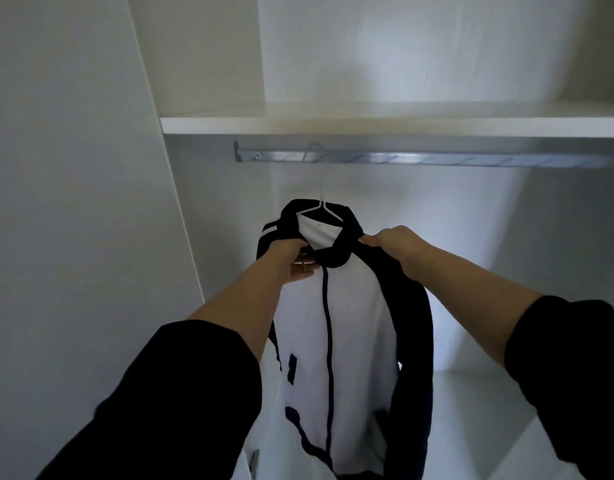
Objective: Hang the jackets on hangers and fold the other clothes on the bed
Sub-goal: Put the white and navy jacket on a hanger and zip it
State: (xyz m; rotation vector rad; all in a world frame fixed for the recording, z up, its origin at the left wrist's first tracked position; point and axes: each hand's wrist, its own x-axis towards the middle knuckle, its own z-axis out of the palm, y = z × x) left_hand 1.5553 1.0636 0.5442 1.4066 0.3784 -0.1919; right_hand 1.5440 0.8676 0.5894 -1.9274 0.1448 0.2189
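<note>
Your jacket (354, 306), white with a dark collar and dark sleeves, hangs inside the wardrobe on a thin white hanger (321, 202), whose hook sits over the metal rail (437, 158) near the rail's left end. Only the hanger's neck and the top of its arms show; the rest is hidden inside the collar. Your left hand (295, 261) grips the left side of the collar, thumb towards you, with the fingers curled into the dark cloth and mostly out of sight. Your right hand (392, 242) is clamped on the right side of the collar, its back turned to you, so the fingertips are hidden. The zip runs straight down the front. The jacket's hem is cut off by the bottom edge. The rail runs out of view to the right, just under a white shelf (367, 125). A small grey fitting (254, 460) at the lower left is too blurred to make out
</note>
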